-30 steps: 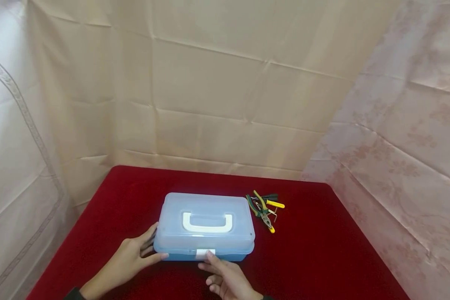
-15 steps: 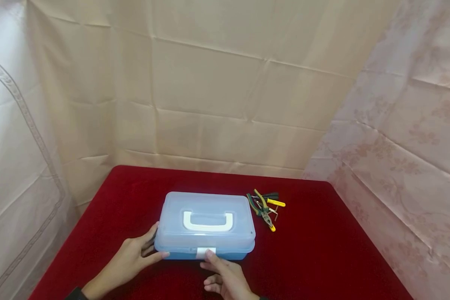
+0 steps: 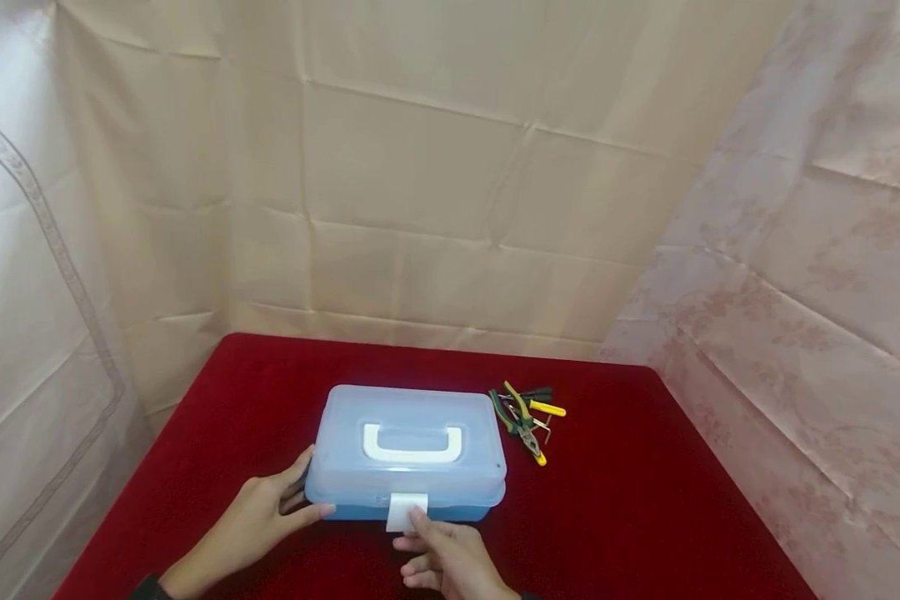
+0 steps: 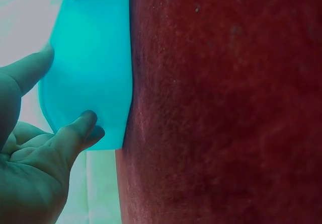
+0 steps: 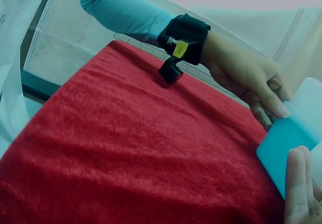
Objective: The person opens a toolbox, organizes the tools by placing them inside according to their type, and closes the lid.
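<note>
A toolbox (image 3: pixel 412 408) with a clouded see-through lid, white carry handle (image 3: pixel 412 454) and blue base (image 3: pixel 461 512) lies flat on the red cloth, its lid down. My left hand (image 3: pixel 251 521) holds its front left corner, thumb on the front and fingers against the left side. In the left wrist view, fingertips (image 4: pixel 88 118) press on the blue wall. At the middle of the front, the white latch (image 3: pixel 403 512) tilts outward from the base. The thumb of my right hand (image 3: pixel 453 558) is on the latch's right edge, with the index finger just below it.
Close to the right side of the toolbox lie pliers (image 3: pixel 527 429) with green and yellow handles, a yellow-handled tool (image 3: pixel 547 408), a dark-handled tool (image 3: pixel 537 394) and a bent metal key (image 3: pixel 546 429). Cloth curtains (image 3: pixel 420 167) surround the red table (image 3: pixel 645 500) at the back and sides.
The latch has swung outward and down from the toolbox front, with my right thumb moving along with it. My left hand keeps its place at the corner; the lid stays down.
</note>
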### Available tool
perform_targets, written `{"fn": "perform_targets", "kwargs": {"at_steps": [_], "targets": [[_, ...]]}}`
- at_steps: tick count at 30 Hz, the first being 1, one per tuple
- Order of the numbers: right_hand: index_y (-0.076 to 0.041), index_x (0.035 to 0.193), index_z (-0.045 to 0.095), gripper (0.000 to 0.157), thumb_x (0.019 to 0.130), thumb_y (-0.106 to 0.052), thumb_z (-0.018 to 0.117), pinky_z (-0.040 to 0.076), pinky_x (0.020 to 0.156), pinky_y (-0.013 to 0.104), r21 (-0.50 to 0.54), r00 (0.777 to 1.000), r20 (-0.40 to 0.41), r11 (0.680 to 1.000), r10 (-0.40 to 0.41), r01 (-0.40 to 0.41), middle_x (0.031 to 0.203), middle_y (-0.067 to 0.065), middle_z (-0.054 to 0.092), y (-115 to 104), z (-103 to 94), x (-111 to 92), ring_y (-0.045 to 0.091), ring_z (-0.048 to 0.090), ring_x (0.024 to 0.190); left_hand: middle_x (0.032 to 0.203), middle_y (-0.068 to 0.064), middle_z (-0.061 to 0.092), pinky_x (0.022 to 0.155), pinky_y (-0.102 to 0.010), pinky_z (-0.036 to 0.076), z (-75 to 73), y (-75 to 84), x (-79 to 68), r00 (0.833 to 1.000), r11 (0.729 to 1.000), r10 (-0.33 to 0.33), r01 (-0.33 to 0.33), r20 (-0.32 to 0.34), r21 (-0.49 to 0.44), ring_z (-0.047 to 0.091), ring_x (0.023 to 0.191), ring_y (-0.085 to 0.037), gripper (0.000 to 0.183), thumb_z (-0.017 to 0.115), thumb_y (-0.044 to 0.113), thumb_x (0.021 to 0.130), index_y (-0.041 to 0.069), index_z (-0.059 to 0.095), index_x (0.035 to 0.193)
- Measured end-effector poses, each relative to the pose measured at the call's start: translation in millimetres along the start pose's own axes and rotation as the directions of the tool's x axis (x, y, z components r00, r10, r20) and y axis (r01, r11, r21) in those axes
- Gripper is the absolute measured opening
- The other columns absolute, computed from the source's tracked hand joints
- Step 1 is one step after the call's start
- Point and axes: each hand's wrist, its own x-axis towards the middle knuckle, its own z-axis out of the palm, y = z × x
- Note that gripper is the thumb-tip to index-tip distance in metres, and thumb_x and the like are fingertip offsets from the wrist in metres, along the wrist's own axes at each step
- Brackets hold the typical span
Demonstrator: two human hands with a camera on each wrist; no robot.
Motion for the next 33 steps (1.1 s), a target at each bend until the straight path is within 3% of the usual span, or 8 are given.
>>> {"fn": "perform_targets", "kwargs": {"at_steps": [12,19,21,23,26,28,30,33], "targets": [[0.006,0.108,0.068,0.052,0.092,-0.044,0.063,0.057,0.062,0.032,-0.095,0.988,0.028,0.984,-0.151,0.153,0.094,0.017,0.071,-5.4,0.7,-1.2,0.012,0.065,0.061,0.144,-0.022,0.046,0.078,-0.026,0.054,0.2,0.9,-1.3,0.998,0.998,-0.055,0.055,-0.001,-0.012,0.059,0.116,-0.031,0.100,0.074,0.054,0.077,-0.003,0.036,0.150],[-0.003,0.097,0.070,0.036,0.093,-0.038,0.063,0.053,0.048,0.030,-0.332,0.956,0.019,0.900,-0.293,0.282,0.078,0.009,0.070,-3.3,-1.4,-0.6,0.013,0.060,0.048,0.144,-0.021,0.046,0.077,-0.026,0.054,0.7,0.9,-2.9,0.999,0.999,-0.049,0.049,-0.001,-0.022,0.059,0.116,-0.031,0.097,0.073,0.053,0.079,-0.002,0.036,0.150],[-0.010,0.094,0.071,0.035,0.093,-0.043,0.062,0.051,0.046,0.027,-0.501,0.923,0.025,0.794,-0.384,0.344,0.072,0.000,0.067,-3.0,-4.1,0.9,0.010,0.058,0.047,0.144,-0.020,0.046,0.077,-0.026,0.054,0.6,0.9,-3.4,0.999,0.998,-0.048,0.048,0.000,-0.028,0.059,0.116,-0.030,0.096,0.072,0.053,0.079,-0.002,0.036,0.150],[-0.016,0.093,0.072,0.034,0.091,-0.048,0.061,0.050,0.049,0.022,-0.687,0.853,0.049,0.602,-0.520,0.406,0.072,-0.011,0.065,-2.4,-7.3,2.3,0.003,0.056,0.052,0.145,-0.020,0.045,0.077,-0.026,0.054,0.5,1.1,-3.7,0.999,0.998,-0.048,0.048,0.003,-0.036,0.059,0.117,-0.030,0.097,0.072,0.053,0.080,-0.002,0.036,0.150],[-0.022,0.092,0.067,0.031,0.089,-0.053,0.062,0.046,0.052,0.016,-0.869,0.693,0.122,0.261,-0.710,0.420,0.073,-0.018,0.061,-2.1,-12.5,3.0,-0.004,0.052,0.058,0.145,-0.020,0.045,0.077,-0.026,0.054,0.1,1.6,-3.8,0.999,0.998,-0.050,0.050,0.007,-0.045,0.058,0.117,-0.030,0.097,0.072,0.053,0.080,-0.002,0.035,0.150],[-0.021,0.095,0.062,0.032,0.088,-0.052,0.065,0.044,0.054,0.014,-0.915,0.592,0.167,0.100,-0.788,0.391,0.074,-0.017,0.061,-3.4,-14.4,2.7,-0.006,0.052,0.061,0.146,-0.020,0.044,0.077,-0.026,0.054,-0.3,2.1,-3.6,0.999,0.998,-0.052,0.052,0.007,-0.046,0.058,0.117,-0.030,0.097,0.072,0.053,0.079,-0.002,0.035,0.150],[-0.020,0.101,0.055,0.035,0.088,-0.050,0.066,0.043,0.052,0.013,-0.923,0.549,0.209,0.022,-0.809,0.384,0.073,-0.014,0.059,-6.3,-15.5,1.8,-0.006,0.050,0.058,0.146,-0.020,0.045,0.077,-0.026,0.054,-0.8,2.4,-3.4,0.999,0.998,-0.051,0.051,0.005,-0.043,0.058,0.117,-0.030,0.097,0.072,0.053,0.079,-0.001,0.035,0.150],[-0.018,0.111,0.051,0.039,0.089,-0.046,0.067,0.041,0.052,0.013,-0.919,0.551,0.251,-0.017,-0.795,0.394,0.074,-0.012,0.058,-12.8,-15.2,-0.5,-0.006,0.048,0.057,0.146,-0.020,0.045,0.077,-0.026,0.054,-1.5,2.8,-3.4,0.999,0.998,-0.052,0.052,0.004,-0.042,0.058,0.117,-0.029,0.097,0.072,0.053,0.080,-0.001,0.035,0.150]]}}
